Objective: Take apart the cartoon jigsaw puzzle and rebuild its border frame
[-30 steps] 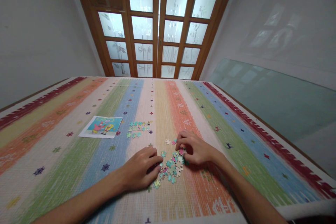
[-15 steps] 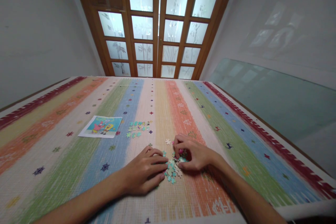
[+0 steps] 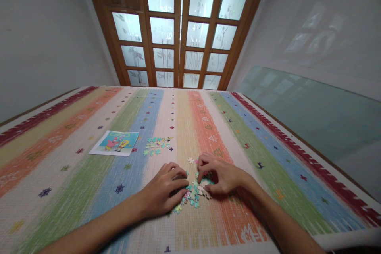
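A loose pile of jigsaw puzzle pieces (image 3: 194,191), mostly turquoise with some pink and pale ones, lies on the striped cloth between my hands. My left hand (image 3: 166,187) rests at the pile's left side, its fingers bent and apart, the tips at the nearest pieces. From the right, my right hand (image 3: 223,174) arches over the pile with thumb and forefinger spread and pieces beneath them. Its other fingers partly hide pieces under the palm. One pale piece (image 3: 191,160) lies apart, just beyond the pile.
Farther off, a group of puzzle pieces (image 3: 154,151) lies in rows, some joined. Left of it is a printed cartoon picture (image 3: 114,143). The striped cloth (image 3: 143,230) covers the table. Behind stand wooden doors with glass panes (image 3: 162,31); a glass panel (image 3: 312,107) leans at the right.
My left hand has drawn slightly up and left, uncovering pink and yellow pieces at the pile's near left. The right thumb has shifted a little; pale pieces beside it have moved right.
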